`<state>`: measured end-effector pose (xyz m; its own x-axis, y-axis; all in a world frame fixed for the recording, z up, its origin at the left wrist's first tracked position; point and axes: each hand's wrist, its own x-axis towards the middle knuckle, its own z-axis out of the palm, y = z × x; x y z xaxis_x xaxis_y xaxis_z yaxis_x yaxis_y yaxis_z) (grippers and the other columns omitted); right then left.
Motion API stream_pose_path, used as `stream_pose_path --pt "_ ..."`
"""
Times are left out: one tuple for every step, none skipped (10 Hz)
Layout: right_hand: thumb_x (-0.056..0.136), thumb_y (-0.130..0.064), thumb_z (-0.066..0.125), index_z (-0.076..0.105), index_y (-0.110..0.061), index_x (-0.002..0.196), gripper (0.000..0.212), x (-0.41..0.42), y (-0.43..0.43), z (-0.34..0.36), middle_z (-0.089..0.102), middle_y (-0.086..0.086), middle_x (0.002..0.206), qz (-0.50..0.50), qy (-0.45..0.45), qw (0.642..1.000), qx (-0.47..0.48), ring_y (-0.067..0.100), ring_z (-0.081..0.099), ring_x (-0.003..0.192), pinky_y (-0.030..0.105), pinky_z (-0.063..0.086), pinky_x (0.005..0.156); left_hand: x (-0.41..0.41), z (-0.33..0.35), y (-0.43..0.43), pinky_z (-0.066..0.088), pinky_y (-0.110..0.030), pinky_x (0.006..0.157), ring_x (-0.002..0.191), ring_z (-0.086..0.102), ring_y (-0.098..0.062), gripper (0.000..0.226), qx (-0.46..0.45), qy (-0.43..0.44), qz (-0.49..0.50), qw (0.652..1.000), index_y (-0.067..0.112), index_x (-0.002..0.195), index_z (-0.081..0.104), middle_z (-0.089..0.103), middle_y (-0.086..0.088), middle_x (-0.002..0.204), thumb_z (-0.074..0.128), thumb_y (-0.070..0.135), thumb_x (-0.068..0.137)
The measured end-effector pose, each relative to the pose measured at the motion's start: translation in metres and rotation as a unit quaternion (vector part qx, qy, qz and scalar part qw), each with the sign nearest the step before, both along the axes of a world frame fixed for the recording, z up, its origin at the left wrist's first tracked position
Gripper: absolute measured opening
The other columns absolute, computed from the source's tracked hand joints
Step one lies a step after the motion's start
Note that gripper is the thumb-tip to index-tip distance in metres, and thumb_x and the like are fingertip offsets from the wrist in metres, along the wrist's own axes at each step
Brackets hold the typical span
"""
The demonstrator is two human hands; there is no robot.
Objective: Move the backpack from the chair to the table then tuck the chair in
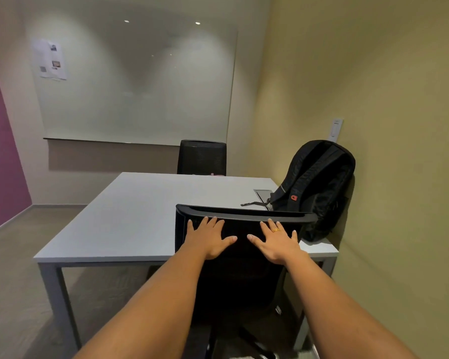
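Observation:
A black backpack (319,187) with a red logo stands upright on the right end of the white table (130,216), leaning against the yellow wall. The black mesh chair (244,270) is right in front of me, its backrest at the table's near edge. My left hand (209,235) and my right hand (276,239) both lie flat on the back of the backrest, fingers spread, just below its top rim. Neither hand holds anything. A gold ring is on my right hand.
A second black chair (202,157) stands at the table's far side. A whiteboard (135,81) with a paper sheet (49,59) hangs on the far wall. A cable hatch (263,195) is set in the tabletop by the backpack. Grey floor lies to the left.

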<state>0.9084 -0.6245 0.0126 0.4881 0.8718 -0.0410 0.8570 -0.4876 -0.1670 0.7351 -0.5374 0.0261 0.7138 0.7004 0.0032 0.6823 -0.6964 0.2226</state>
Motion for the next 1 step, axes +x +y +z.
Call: stream_pose_path --pt "0.089 -0.066 0.021 0.004 -0.02 0.147 0.075 -0.0099 -0.009 -0.0005 0.0 0.003 0.157 0.003 -0.019 1.0 0.006 0.022 -0.005 0.143 0.054 -0.002 0.112 -0.0063 0.0019 -0.0101 -0.004 -0.055 0.113 0.144 -0.002 -0.023 0.068 0.016 0.004 -0.01 1.0 0.018 0.146 0.011 0.006 -0.006 0.157 0.026 0.057 0.092"
